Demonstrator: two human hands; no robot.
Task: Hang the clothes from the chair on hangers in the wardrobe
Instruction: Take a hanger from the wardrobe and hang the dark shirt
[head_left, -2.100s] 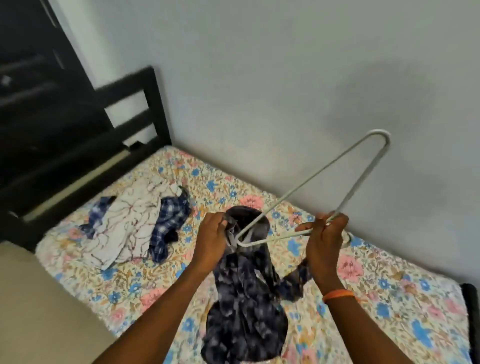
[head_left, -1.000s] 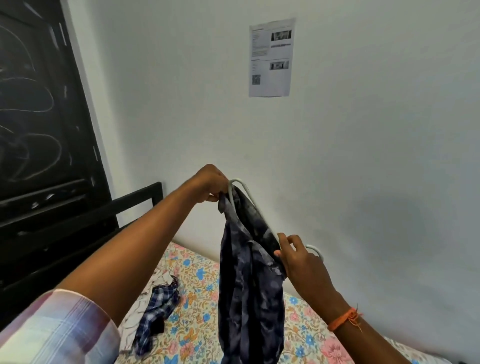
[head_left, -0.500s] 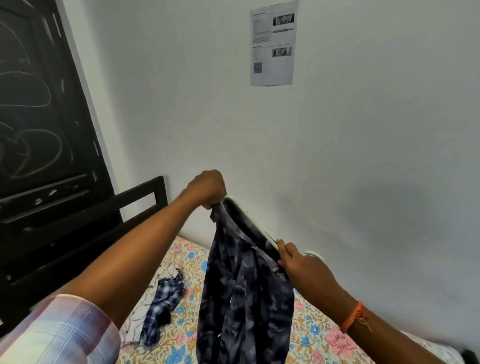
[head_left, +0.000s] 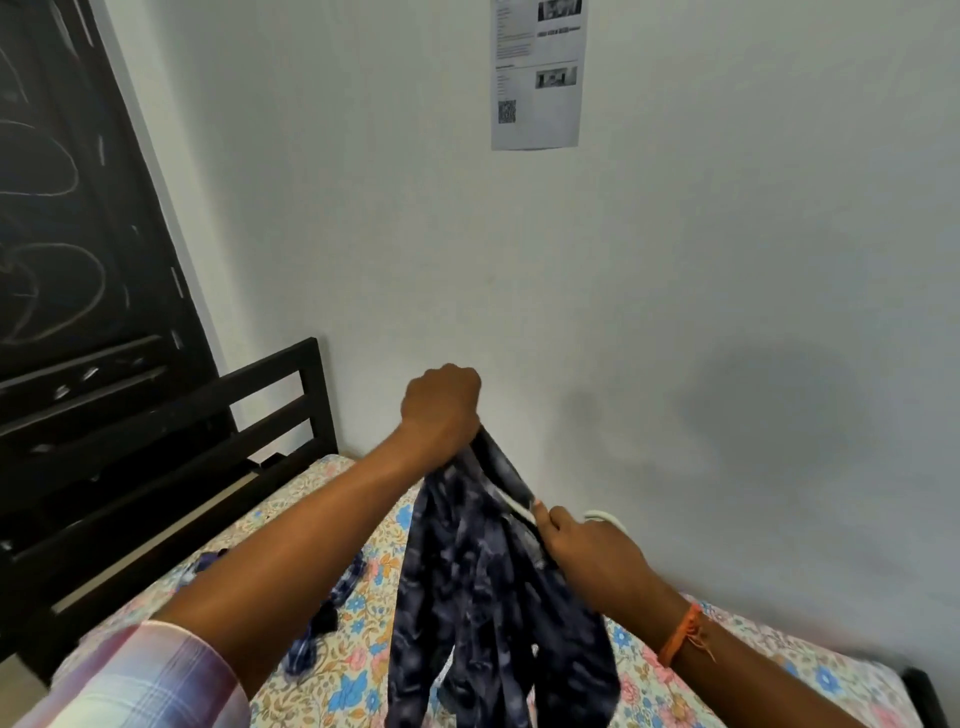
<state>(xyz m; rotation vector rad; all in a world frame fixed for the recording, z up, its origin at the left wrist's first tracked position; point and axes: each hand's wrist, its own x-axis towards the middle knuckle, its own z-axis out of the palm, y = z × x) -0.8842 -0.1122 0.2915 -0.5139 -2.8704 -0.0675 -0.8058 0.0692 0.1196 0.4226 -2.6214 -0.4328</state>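
A dark blue patterned shirt (head_left: 483, 597) hangs in the air above the bed, draped over a white hanger (head_left: 602, 517) that is mostly hidden inside it. My left hand (head_left: 441, 410) is clenched on the top end of the shirt and the hanger. My right hand (head_left: 587, 551) grips the lower end of the hanger through the cloth, and the hanger's white hook pokes out just beyond it. The hanger slopes down from left to right.
Below lies a bed with a floral sheet (head_left: 353, 670) and a black headboard (head_left: 280, 405). A blue checked garment (head_left: 317, 623) lies on the sheet. A dark door (head_left: 78, 234) stands at the left. A printed paper (head_left: 535, 73) is stuck on the grey wall.
The shirt was lifted off the bed with the hanger pushed inside it. Over the last second both hands have sunk a little and the shirt has spread wider.
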